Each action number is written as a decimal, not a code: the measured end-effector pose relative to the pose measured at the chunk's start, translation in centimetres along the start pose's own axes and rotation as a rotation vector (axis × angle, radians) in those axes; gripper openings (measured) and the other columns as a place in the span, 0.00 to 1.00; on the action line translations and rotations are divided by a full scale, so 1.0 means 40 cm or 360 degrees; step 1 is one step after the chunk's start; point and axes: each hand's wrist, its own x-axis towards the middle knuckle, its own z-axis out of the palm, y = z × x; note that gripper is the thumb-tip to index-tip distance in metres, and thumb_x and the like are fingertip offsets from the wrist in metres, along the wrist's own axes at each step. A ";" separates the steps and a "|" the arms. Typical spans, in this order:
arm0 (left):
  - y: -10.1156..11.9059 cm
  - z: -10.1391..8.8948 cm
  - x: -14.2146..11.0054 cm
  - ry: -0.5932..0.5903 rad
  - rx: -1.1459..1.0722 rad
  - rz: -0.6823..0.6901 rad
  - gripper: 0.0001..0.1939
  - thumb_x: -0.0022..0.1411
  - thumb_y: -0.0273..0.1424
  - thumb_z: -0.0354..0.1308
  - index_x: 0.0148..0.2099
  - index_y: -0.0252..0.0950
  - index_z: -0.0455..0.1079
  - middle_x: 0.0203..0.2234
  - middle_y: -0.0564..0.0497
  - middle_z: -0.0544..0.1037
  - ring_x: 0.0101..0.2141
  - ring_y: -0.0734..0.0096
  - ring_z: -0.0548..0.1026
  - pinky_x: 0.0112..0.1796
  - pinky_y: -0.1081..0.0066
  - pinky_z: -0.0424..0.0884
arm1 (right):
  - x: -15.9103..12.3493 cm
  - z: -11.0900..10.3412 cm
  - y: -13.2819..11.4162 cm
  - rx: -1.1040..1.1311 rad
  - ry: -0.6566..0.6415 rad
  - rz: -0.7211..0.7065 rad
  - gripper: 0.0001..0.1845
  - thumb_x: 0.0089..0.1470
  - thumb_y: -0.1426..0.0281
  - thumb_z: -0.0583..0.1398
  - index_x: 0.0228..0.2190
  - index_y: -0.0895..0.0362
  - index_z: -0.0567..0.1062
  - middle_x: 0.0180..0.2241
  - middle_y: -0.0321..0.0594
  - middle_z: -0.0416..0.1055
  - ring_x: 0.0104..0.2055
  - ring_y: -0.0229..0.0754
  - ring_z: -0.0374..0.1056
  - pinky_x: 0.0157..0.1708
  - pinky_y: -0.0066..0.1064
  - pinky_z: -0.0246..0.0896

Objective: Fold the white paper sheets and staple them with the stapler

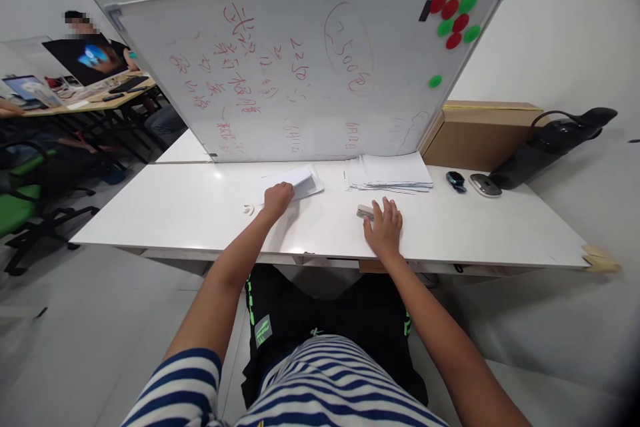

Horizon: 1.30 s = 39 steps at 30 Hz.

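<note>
My left hand is closed on the near left edge of some white paper, and the upper sheet is raised and bent above the one below. My fingers hide the gripped edge. A small grey stapler lies on the white desk to the right. Over its right end is my right hand, with fingers spread and the stapler's end between thumb and forefinger. A small white curved object sits just left of my left hand; its kind is unclear.
Behind my right hand lies a stack of white paper. Farther right are a dark watch, a computer mouse, a black bottle and a cardboard box. A whiteboard stands along the desk's back. A person sits at a far-left desk.
</note>
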 end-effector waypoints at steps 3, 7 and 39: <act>-0.003 0.006 -0.017 0.0039 -0.0023 0.0051 0.19 0.68 0.29 0.39 0.37 0.32 0.71 0.32 0.41 0.74 0.36 0.60 0.72 0.31 0.68 0.57 | -0.001 0.001 0.000 -0.0004 -0.0014 -0.0003 0.26 0.59 0.65 0.51 0.58 0.60 0.60 0.62 0.55 0.50 0.66 0.56 0.39 0.58 0.54 0.41; -0.011 0.015 -0.035 -0.0044 -0.0029 0.0187 0.17 0.65 0.25 0.41 0.36 0.31 0.72 0.31 0.38 0.74 0.36 0.58 0.72 0.33 0.65 0.59 | -0.001 -0.004 -0.002 0.0001 -0.0045 0.0003 0.27 0.58 0.66 0.51 0.58 0.60 0.60 0.62 0.55 0.50 0.66 0.56 0.38 0.58 0.54 0.41; -0.022 0.049 0.019 -0.0337 -0.0144 0.0136 0.18 0.69 0.42 0.39 0.53 0.41 0.62 0.42 0.46 0.74 0.42 0.62 0.74 0.37 0.68 0.64 | -0.005 -0.002 0.001 -0.0006 -0.0024 0.0012 0.26 0.58 0.65 0.51 0.57 0.60 0.61 0.62 0.55 0.50 0.66 0.56 0.39 0.58 0.54 0.41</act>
